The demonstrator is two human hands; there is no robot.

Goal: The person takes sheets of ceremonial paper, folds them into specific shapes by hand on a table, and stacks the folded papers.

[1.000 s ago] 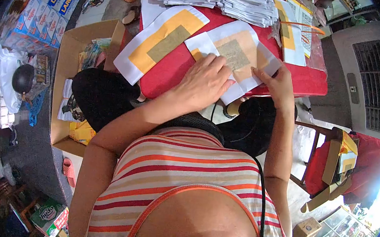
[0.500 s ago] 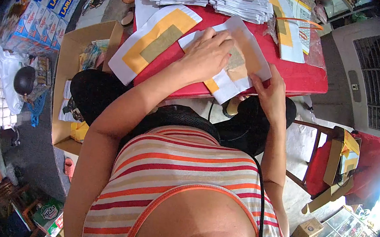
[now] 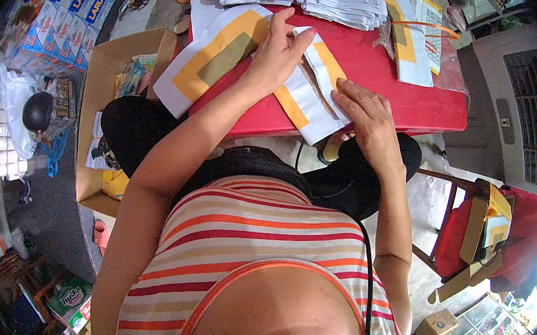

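Note:
A white paper with yellow borders (image 3: 322, 122) lies folded lengthwise at the red table's front edge, with a narrow dark gap between its flaps. My left hand (image 3: 275, 57) is at its upper left, thumb and fingers apart, the thumb near the paper's top end. Along the right edge, my right hand (image 3: 368, 118) has its fingers together on the folded paper; its thumb is hard to make out. Left of it, partly behind my left hand, lies another white and yellow sheet with a grey-brown rectangle (image 3: 227, 58).
Stacks of folded white papers (image 3: 338, 1) stand at the back of the red table (image 3: 419, 108). Banded papers (image 3: 415, 52) lie at the back right. An open cardboard box (image 3: 106, 62) stands at the left, a wooden chair (image 3: 440, 218) at the right.
The paper's right part has been folded over to the left, covering its brown middle. My left hand has moved slightly left and opened; my right hand has turned onto the new edge.

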